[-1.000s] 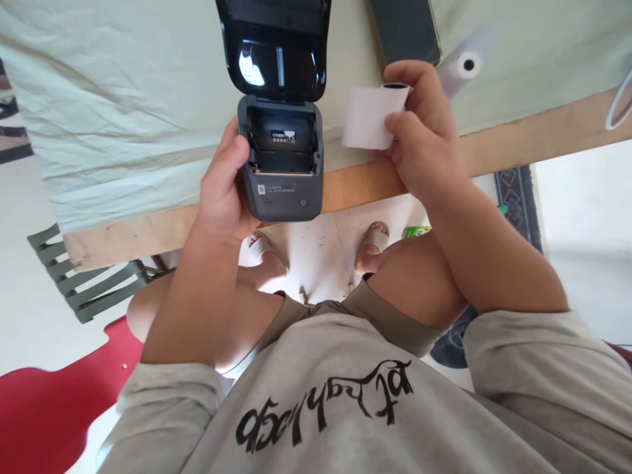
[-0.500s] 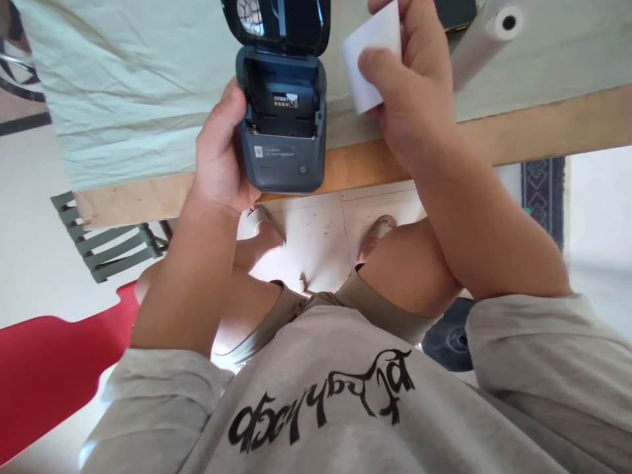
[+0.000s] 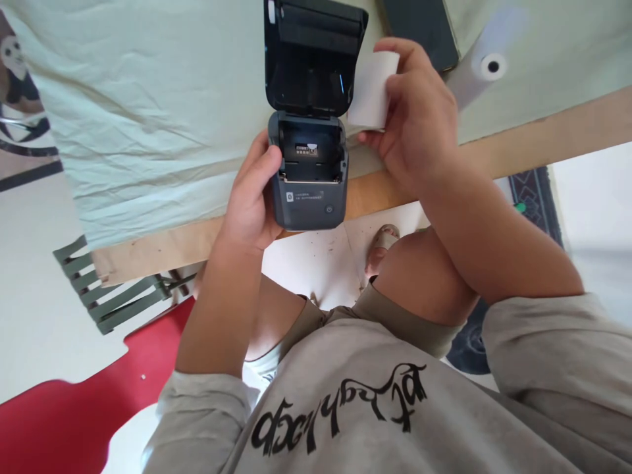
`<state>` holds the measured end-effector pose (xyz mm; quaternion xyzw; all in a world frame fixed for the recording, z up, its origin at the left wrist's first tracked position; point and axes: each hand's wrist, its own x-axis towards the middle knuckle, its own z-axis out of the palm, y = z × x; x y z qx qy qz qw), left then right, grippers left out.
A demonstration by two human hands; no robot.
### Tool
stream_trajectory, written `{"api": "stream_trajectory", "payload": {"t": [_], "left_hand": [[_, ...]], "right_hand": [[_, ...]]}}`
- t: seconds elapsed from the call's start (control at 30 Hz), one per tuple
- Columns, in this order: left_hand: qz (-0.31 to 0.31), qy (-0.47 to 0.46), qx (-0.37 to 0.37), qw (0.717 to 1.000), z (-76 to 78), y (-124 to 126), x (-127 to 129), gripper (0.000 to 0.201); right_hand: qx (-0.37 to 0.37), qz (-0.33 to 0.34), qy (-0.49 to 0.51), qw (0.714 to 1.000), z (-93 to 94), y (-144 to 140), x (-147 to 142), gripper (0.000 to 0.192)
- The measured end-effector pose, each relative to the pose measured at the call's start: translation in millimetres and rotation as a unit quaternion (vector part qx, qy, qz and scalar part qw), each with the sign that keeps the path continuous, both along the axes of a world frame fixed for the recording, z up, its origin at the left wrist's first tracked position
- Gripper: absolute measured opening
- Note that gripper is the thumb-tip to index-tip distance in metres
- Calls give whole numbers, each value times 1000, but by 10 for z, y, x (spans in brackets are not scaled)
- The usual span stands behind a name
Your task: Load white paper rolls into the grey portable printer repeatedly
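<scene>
My left hand (image 3: 254,197) grips the left side of a small dark grey label printer (image 3: 309,187) at the table's near edge. Its lid (image 3: 311,56) stands open and the paper bay is empty except for a sticker. My right hand (image 3: 417,115) holds a white paper roll (image 3: 372,89) just right of the open lid, close to it.
A pale green cloth (image 3: 148,118) covers the wooden table (image 3: 518,145). A second paper roll (image 3: 486,66) and a dark flat device (image 3: 419,26) lie behind my right hand. A green slatted chair (image 3: 113,296) and a red seat (image 3: 64,408) are at lower left.
The printer and my left hand have shifted right and slightly nearer. My right hand has brought the paper roll down and closer to the open lid.
</scene>
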<state>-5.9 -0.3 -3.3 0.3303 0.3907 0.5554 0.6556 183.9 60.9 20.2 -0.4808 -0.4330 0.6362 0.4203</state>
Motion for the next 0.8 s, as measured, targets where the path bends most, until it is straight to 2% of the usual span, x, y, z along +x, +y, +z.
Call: {"api": "stream_trajectory", "payload": {"t": [0.1,0.33,0.4,0.57,0.67,0.8], "left_hand": [[-7,-30,5,1000,-1,17,8,24],[-10,-44,7,999,-91,129,48,25],[-2,-38,8,999,-148,167,60,24],[-4,-29,32,999,-204,217,69,18],[-12,-36,41,998,-146,187,61,18],[-17,-45,43,998,-41,80,67,24]], "right_hand": [[-3,-62,67,996,-26,-25,21,16],[74,7,-18,997,-53,-138,182,23],[63,-1,-6,998,-61,-121,212,22],[-14,-76,89,993,-62,-66,145,20],[47,-82,84,992,36,-117,103,21],[201,-61,-6,978,387,-321,76,27]]}}
